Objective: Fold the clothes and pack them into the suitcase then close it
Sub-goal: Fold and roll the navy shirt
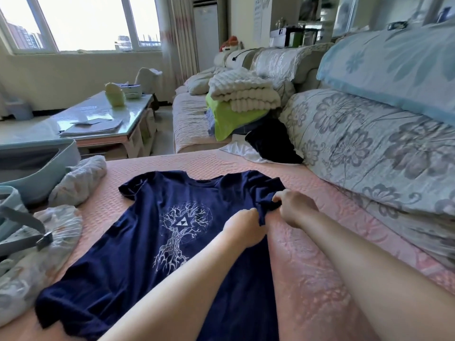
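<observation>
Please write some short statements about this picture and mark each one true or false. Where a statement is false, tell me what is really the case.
1. The left hand and the right hand both grip the dark blue T-shirt at one sleeve. True.
2. The T-shirt lies with its tree print face down. False: the white tree print faces up.
3. The suitcase is closed. False: the light blue suitcase is open, at the left of the bed.
4. On the sofa, a white blanket lies on top of a lime green cloth. True.
</observation>
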The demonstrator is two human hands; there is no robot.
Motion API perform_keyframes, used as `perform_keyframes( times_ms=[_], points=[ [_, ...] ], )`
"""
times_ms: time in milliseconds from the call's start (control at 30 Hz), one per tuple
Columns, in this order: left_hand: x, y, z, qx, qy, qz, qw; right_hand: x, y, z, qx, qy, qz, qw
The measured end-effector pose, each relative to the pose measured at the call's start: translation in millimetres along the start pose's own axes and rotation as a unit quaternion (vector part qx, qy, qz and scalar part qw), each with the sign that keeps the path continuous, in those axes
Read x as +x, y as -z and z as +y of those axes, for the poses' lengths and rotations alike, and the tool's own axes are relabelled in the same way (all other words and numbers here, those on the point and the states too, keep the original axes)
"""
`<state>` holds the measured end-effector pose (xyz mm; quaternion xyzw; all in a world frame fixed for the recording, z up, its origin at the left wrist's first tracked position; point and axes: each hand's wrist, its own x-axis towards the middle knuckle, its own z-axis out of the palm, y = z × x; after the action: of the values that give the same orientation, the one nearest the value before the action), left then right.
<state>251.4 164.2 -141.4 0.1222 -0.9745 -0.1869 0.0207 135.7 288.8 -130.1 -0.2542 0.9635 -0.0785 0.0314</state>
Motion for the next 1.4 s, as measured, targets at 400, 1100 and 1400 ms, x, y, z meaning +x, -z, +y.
perform_keyframes(
  times_ms=[400, 1100, 1400],
  points=[
    [63.3, -9.1, 17.4, 0.023, 0.027, 0.026, 0.999, 63.0, -4.8, 23.5, -0.040, 0.165, 0.075, 0.983],
    [98.1, 29.5, -119.0, -0.030, 0.043, -0.011, 0.999, 97.6, -15.8, -50.3, -0.113, 0.109, -0.041, 0.987],
    [152.8, 63.7, -212.1, 0.078, 0.054, 0.126, 0.988, 169.6, -43.7, -115.2, -0.053, 0.150, 0.119, 0.980]
  ],
)
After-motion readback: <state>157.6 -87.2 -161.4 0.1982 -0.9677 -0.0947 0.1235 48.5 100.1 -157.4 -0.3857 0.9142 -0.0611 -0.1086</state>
